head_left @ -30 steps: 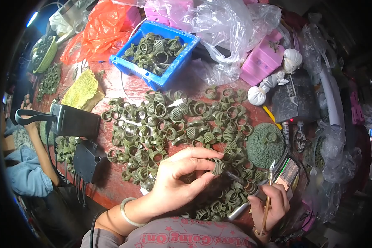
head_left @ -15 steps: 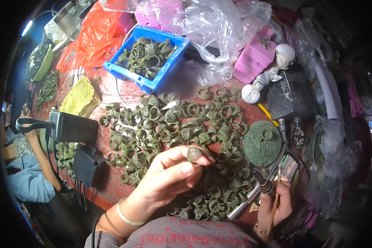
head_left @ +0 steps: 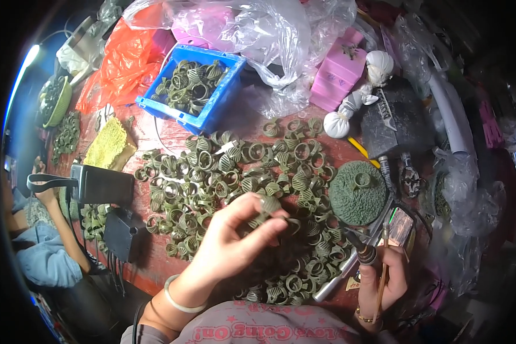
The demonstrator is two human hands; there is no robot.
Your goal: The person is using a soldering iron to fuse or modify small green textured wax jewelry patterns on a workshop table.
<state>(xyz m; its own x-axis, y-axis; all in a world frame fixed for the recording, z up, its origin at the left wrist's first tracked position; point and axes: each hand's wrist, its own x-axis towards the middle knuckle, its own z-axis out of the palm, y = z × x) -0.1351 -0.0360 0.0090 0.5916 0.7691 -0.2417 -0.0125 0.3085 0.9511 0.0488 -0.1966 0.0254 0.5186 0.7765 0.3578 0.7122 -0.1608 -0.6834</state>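
In my left hand, a dark green ring with a ribbed, domed top is held between thumb and fingers, above a spread of similar green rings. The band shows only in part beside my thumb. At the lower right, my right hand is closed around a dark pen-like tool and a slim wooden-handled stick. Both tools point away from me. Beyond that hand is a round green textured pad with one ring on top.
A blue bin of rings stands at the back, near clear plastic bags and a pink block. Black boxes with cables and a yellow sponge sit left. A black unit is right. Another person's arm shows far left.
The fingers of my left hand have shifted and turned the ring, so more of its band shows. My right hand keeps both tools. The whole view has moved slightly.
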